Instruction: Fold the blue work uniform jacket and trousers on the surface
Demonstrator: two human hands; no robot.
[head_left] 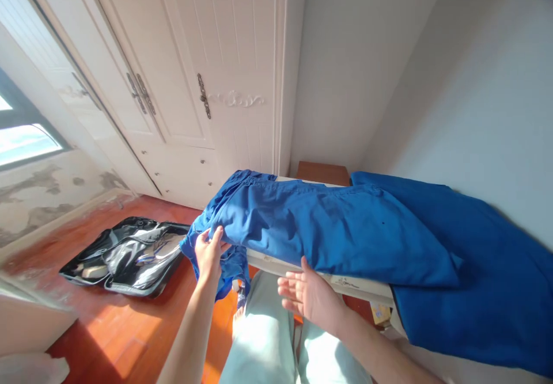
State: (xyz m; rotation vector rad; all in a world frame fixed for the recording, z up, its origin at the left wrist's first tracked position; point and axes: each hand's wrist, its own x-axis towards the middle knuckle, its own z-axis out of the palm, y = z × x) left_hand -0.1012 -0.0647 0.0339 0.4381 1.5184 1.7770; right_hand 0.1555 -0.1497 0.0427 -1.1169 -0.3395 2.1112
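Note:
A blue garment [319, 223] with seams and wrinkles lies stretched along a narrow white board [363, 285]. Its bunched left end hangs over the board's edge, and its exact kind is hard to tell. At that end my left hand [209, 254] pinches the cloth between thumb and fingers; some fingertips are hidden by the fabric. My right hand [313, 295] is open, palm facing left, fingers stretched out, just below the garment's front edge. Only the thumb tip comes close to the cloth. More blue cloth [484, 280] covers the right end of the board.
On the red-brown floor at left lies an opened black suitcase [133, 257] with items inside. A white wardrobe [233, 44] stands behind. A brown wooden piece [324, 173] shows beyond the board, near the grey wall [479, 113]. My legs [263, 332] are below the board.

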